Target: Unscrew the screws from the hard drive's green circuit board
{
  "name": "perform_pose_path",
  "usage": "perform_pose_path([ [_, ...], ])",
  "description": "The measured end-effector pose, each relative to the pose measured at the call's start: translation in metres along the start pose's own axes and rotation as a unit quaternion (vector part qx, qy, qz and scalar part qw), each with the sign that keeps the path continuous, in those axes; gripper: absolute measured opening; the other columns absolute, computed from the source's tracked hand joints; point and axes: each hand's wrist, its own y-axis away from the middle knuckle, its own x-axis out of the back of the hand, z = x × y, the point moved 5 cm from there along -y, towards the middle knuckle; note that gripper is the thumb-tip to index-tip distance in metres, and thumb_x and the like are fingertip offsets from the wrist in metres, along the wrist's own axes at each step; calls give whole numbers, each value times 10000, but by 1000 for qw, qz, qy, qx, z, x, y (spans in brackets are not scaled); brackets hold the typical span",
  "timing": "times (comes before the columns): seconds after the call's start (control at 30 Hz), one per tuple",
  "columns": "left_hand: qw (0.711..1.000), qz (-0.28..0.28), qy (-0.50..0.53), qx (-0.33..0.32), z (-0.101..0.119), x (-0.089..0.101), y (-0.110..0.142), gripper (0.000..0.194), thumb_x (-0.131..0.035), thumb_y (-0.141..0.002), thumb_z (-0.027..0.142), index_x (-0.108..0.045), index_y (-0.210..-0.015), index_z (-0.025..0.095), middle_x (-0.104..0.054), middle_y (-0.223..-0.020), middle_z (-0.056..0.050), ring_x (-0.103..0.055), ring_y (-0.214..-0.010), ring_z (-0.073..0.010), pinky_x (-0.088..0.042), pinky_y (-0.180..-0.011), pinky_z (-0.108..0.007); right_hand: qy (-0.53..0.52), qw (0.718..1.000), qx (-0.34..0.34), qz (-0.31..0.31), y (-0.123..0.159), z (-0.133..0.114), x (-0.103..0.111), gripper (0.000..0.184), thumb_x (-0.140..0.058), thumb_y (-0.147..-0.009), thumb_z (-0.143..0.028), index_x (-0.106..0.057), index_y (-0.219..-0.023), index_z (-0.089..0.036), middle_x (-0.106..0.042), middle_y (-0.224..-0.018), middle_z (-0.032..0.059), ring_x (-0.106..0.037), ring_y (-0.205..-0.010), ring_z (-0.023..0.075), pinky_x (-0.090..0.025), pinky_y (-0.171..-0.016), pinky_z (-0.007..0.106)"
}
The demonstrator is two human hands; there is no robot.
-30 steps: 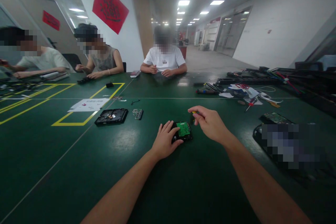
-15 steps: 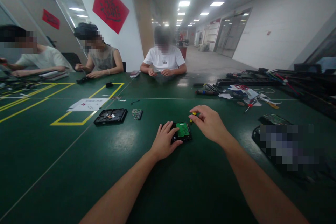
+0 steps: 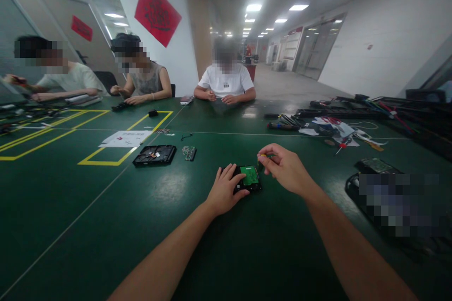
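A black hard drive with a green circuit board [image 3: 250,175] lies on the green table in front of me. My left hand [image 3: 225,189] spans its left part, fingers over the far side and thumb along the near edge, holding it down. In my right hand [image 3: 278,164], a small screwdriver [image 3: 263,156] with a yellow and dark handle is pinched between thumb and fingers. It is upright just beyond the drive's right end; its tip cannot be made out.
Left of the drive lie a small circuit board [image 3: 189,153], a black drive casing [image 3: 154,155] and a white paper [image 3: 125,138]. A red screwdriver [image 3: 342,146], cables and scraps are at the right, near a dark device [image 3: 356,186]. Several people sit across the table [image 3: 169,244].
My right fingers have shifted around the screwdriver's handle, which showed more yellow half a second ago. My left hand and the hard drive stay together. The whole view has swung slightly left.
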Motion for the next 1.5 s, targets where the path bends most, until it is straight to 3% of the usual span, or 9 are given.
perform_pose_path([
  [0.23,1000,0,-7,3,0,0,1,557,-628,-977,567,-542,-1453,291,-318,-1685,-121,-252,-1574,-352,-165,-1261,-642,95,995,12,12,-2,0,7,293,-513,-1006,-296,-737,-1181,-228,-717,-818,29,-611,-626,153,-437,-588,294],
  [0.33,1000,0,-9,3,0,0,0,556,-624,-980,562,-537,-1456,287,-321,-1682,-128,-245,-1578,-346,-163,-1262,-642,56,998,9,5,-4,7,3,255,-576,-989,-369,-724,-1145,-234,-729,-864,30,-624,-663,159,-446,-601,292],
  [0.5,1000,-1,-8,-1,0,0,0,545,-632,-979,552,-543,-1447,289,-319,-1684,-128,-238,-1581,-341,-155,-1263,-645,69,994,-35,73,-5,20,5,368,-759,-842,-557,-656,-933,-216,-680,-762,18,-585,-618,162,-413,-542,284],
  [0.63,1000,2,-6,-2,-1,-1,0,547,-635,-979,547,-539,-1454,295,-318,-1685,-122,-239,-1580,-345,-159,-1260,-651,61,997,8,46,-4,10,4,234,-700,-912,-423,-700,-1037,-226,-725,-1030,62,-590,-628,130,-450,-561,287],
  [0.77,1000,7,-5,-2,-2,-2,0,537,-648,-970,545,-556,-1436,292,-323,-1684,-117,-255,-1574,-351,-169,-1258,-650,-51,999,-3,-14,-4,9,-1,345,-562,-956,-238,-640,-1291,-266,-689,-1282,76,-646,-634,112,-513,-565,287],
  [0.93,1000,2,-8,-1,-1,-2,0,532,-635,-977,546,-555,-1437,290,-333,-1679,-118,-257,-1573,-353,-181,-1253,-654,-60,998,-16,-17,-5,17,0,266,-505,-973,-214,-665,-1186,-230,-737,-1066,69,-706,-719,156,-557,-604,294],
  [1.1,1000,5,-8,-3,-1,-1,0,540,-636,-973,555,-552,-1440,298,-360,-1665,-110,-257,-1573,-348,-176,-1255,-656,-75,997,-1,-3,-3,15,-3,298,-547,-958,-218,-624,-1243,-256,-703,-1237,71,-717,-740,146,-575,-624,297],
  [1.3,1000,2,-8,-4,-1,-2,0,535,-624,-979,555,-553,-1437,288,-337,-1675,-120,-256,-1572,-354,-181,-1251,-660,-47,998,-27,13,-1,10,-4,224,-654,-951,-424,-672,-1061,-230,-711,-873,21,-695,-694,161,-555,-635,290],
  [1.5,1000,8,-8,-8,-3,-5,0,535,-644,-971,532,-550,-1440,290,-335,-1677,-119,-262,-1568,-359,-186,-1244,-669,-37,999,-3,11,-1,5,2,223,-637,-960,-427,-717,-1013,-225,-701,-1093,63,-631,-613,104,-510,-567,262],
])
